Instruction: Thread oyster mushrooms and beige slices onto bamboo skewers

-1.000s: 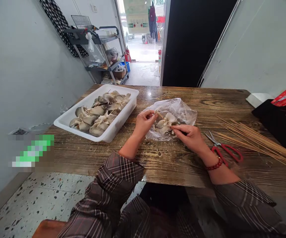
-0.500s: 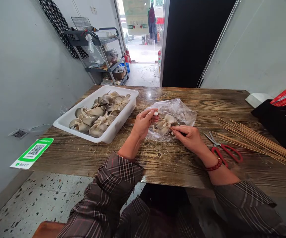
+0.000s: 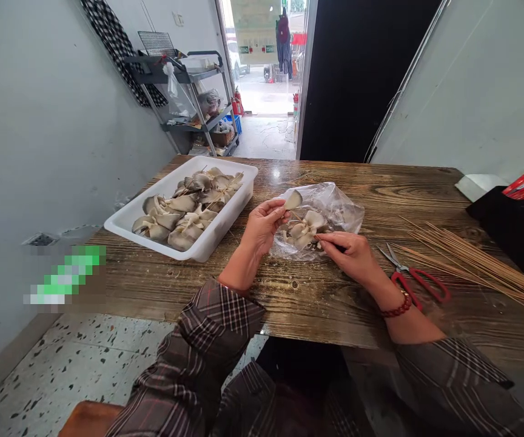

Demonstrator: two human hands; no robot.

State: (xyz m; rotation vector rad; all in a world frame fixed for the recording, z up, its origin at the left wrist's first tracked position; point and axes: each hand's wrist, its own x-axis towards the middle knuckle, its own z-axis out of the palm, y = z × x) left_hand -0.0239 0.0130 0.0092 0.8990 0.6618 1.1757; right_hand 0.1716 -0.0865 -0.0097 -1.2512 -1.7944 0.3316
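In the head view, my left hand point(image 3: 262, 223) is closed in a pinch on a grey-white oyster mushroom point(image 3: 293, 200), its cap standing up above the fingers. My right hand point(image 3: 349, 252) grips a thin bamboo skewer point(image 3: 295, 215) low on the right. Pale mushroom pieces point(image 3: 311, 224) are bunched along the skewer between my hands, and its tip points up and left toward my left hand. Beneath both hands lies a clear plastic bag point(image 3: 335, 203) with more mushrooms in it, partly hidden by the fingers.
To the left, a white tray point(image 3: 211, 246) holds several skewered mushroom bunches. Red-handled scissors point(image 3: 401, 267) lie right of my right hand, beside a spread of bamboo skewers point(image 3: 475, 255). A black box point(image 3: 503, 230) stands at the table's right edge. Behind is a shelf cart point(image 3: 193, 79).
In my left hand the mushroom has come into fuller view, its cap now raised above the fingertips; before, only a small white bit showed. My right hand keeps its hold on the skewer.
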